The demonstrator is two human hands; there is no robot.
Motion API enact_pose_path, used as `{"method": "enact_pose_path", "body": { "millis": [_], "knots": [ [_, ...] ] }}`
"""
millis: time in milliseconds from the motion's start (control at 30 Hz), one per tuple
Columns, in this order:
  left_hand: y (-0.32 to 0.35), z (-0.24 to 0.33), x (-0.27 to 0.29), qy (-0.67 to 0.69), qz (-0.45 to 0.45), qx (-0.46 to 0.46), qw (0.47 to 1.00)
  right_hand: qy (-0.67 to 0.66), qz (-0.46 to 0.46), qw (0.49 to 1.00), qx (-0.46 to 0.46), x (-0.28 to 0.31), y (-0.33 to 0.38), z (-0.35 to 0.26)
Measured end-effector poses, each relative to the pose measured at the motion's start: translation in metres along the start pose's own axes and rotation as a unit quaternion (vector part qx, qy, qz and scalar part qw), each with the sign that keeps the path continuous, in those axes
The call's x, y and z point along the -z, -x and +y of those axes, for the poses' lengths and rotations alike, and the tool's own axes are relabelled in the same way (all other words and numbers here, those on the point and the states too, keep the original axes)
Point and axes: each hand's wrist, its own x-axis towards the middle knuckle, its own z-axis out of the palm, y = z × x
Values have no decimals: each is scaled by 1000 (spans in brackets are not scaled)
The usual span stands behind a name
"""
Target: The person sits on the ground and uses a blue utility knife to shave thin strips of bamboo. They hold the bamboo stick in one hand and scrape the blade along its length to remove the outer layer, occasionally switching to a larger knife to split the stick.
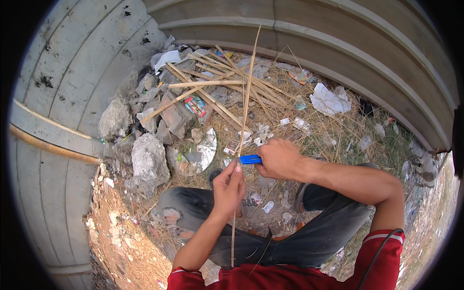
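Observation:
A long thin bamboo strip (248, 92) runs upright through the middle of the view, from near the metal wall down to my lap. My left hand (229, 187) is closed around it, thumb and fingers pinching the strip. Closed on the handle of a blue utility knife (250, 159) is my right hand (282, 158). The knife's front end meets the strip just above my left fingertips; its blade is too small to make out. Below my left hand the strip's lower part passes between my legs.
Several split bamboo strips (227, 72) lie crisscrossed ahead of me over dry grass and litter. Broken rocks and concrete chunks (149, 159) are piled at the left. Corrugated metal sheets (338, 46) stand at the back and left, with a bamboo pole (53, 145) along the left one.

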Motion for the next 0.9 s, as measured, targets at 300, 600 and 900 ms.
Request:
{"method": "enact_pose_path", "body": {
  "millis": [300, 600, 900],
  "knots": [
    [-10, -7, -1, 64, 33, -2, 997, 69, 22, 997, -14, 0, -35, 6],
    [8, -7, -9, 33, 0, 23, 999, 119, 139, 976, -115, 21, -84, 89],
    [18, -13, 23, 42, 6, 10, 999, 75, 135, 985, -72, 8, -76, 53]
  ]
}}
